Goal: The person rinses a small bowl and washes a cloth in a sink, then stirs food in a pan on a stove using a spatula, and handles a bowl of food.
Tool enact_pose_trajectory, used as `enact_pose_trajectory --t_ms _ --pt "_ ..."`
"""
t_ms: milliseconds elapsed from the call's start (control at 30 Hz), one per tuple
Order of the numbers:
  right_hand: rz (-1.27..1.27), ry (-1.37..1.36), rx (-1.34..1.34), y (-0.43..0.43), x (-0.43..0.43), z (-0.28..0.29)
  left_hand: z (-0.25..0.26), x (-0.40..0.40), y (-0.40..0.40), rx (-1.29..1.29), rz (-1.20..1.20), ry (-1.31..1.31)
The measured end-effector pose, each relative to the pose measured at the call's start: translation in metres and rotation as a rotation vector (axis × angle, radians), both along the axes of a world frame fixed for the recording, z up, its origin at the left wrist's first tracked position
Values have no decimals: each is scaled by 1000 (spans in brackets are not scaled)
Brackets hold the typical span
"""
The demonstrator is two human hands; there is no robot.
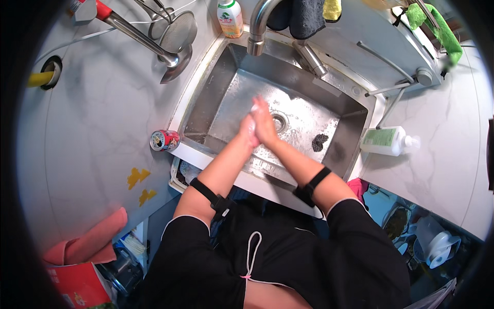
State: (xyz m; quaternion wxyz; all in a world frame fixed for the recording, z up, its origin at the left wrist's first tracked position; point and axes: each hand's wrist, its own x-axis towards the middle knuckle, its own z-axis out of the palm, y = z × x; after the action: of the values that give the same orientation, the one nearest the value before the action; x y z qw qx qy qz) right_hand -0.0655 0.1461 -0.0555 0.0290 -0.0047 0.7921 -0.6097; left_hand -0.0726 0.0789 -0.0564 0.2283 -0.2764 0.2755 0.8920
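Observation:
My left hand (248, 130) and my right hand (264, 123) are pressed palm to palm over the stainless steel sink (227, 104). White lather (252, 126) coats the skin between them. The right fingers point away from me and are blurred. Most of the left fingers are hidden behind the right hand. Just right of the hands is the round drain (278, 122), with wet suds on the basin floor around it. A dark scouring pad (320, 142) lies farther right in the basin. Above the sink's far side hangs a curved metal faucet (256, 40), with no stream visible.
A drink can (164, 140) stands at the sink's left corner. On the right rim lies a white pump bottle (382, 141). Behind the basin are an upright bottle (230, 19), a second spout (311, 58) and dark cloths (307, 19). A strainer (178, 31) and ladle (181, 63) hang left.

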Motion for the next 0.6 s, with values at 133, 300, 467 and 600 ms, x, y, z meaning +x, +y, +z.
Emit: enact_pose_trajectory --t_ms 133,300,467,600 --pt "-37 125 39 13 2 -15 14 -4 6 55 -6 -64" --pt "-61 -64 -43 21 0 -3 6 10 18 -51 -138 -30" --pt "77 3 137 58 25 -21 16 3 40 -81 -161 -43" --pt "97 -119 274 99 70 13 -18 8 53 -177 -387 37"
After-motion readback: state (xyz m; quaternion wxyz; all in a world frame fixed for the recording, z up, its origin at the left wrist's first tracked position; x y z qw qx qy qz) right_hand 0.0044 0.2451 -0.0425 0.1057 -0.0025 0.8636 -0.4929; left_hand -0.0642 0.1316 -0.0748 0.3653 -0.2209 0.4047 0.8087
